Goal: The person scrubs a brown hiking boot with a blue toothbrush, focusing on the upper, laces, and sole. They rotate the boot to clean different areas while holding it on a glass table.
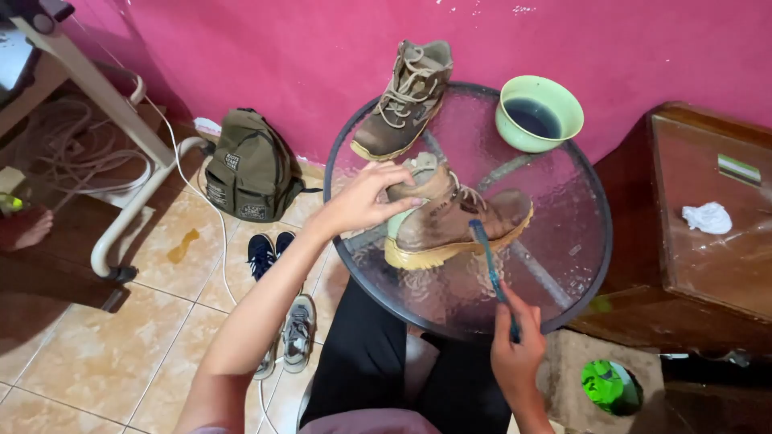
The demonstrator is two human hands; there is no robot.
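Our right hand (515,354) sits lowest in view, just past our dark-trousered lap, its fingers curled tight around the handle of a blue toothbrush (492,273). We hold the brush slanted up and away, so its head touches the side of a brown boot (458,225) near the yellowish sole. That boot lies on its side on the round glass table (571,265), toe toward the right. Our left hand (366,197) reaches in from the left and grips the boot at its ankle collar, fingers wrapped over the top edge and thumb below. We see a second boot (406,100) of the same kind standing upright at the far edge of the table, close to the pink wall (281,48) and apart from the first. We find a green bowl (539,112) with dark liquid to its right, also on the table. On the tiled floor (96,354) to our left stand an olive backpack (251,165) against the wall and pairs of shoes (269,251) nearer to us. On our right, a crumpled white tissue (708,217) rests on a wooden cabinet (708,273).
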